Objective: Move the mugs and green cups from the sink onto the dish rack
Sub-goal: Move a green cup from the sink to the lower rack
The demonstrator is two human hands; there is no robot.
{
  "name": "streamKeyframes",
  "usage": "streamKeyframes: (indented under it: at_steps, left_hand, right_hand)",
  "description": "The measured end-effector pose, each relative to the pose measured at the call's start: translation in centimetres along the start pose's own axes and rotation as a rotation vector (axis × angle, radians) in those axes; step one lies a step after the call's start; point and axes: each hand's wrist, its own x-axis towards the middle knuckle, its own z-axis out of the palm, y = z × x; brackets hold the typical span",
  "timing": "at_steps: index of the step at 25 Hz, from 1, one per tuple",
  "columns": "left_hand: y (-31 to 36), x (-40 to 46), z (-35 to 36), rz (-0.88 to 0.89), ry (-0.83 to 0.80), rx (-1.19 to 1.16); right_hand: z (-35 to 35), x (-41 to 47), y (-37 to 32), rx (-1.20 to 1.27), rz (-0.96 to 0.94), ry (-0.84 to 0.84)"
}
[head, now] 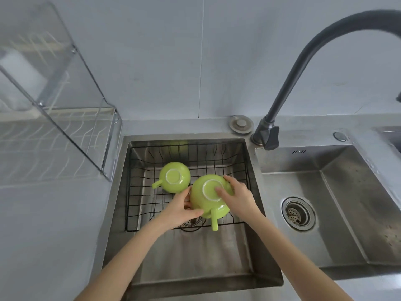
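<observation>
Two green cups lie upside down in a black wire basket (134,192) inside the left sink (195,257). The nearer green cup (201,203) has its handle pointing toward me. My left hand (182,210) grips its left side and my right hand (236,197) grips its right side, with fingers over the white foot ring. The farther green cup (174,177) rests untouched at the basket's back left, handle to the left. The dish rack (54,135) stands on the counter to the left, behind a clear panel.
A black curved faucet (303,61) arches over the divider between the basins. The right sink (325,203) has a round drain strainer (298,212). A white object sits in the rack's upper left. Grey wall behind.
</observation>
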Motion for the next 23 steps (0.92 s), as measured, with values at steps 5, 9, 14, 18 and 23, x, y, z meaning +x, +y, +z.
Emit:
streamKeyframes:
  at_steps: [5, 9, 14, 18, 23]
  left_hand:
    - [-0.5, -4.2, -0.1, 0.118, 0.16, 0.183]
    - [-1.1, -7.5, -0.9, 0.186, 0.257, 0.194]
    - [-2.8, -11.1, -2.8, 0.259, 0.328, 0.181]
    - [-4.6, -13.8, -5.8, 0.259, 0.339, 0.152]
    - [-7.5, -17.0, -10.6, 0.25, 0.366, 0.185]
  right_hand:
    - [1.3, -4.3, -2.3, -0.028, -0.072, 0.007]
    - [3.2, -7.7, -4.1, -0.1, -0.127, 0.008]
    - [5.8, -11.1, -6.4, -0.143, -0.146, -0.021]
    - [9.2, -12.7, -8.6, -0.142, -0.145, -0.004]
    - [14.3, -13.8, -12.1, -0.154, -0.198, -0.026]
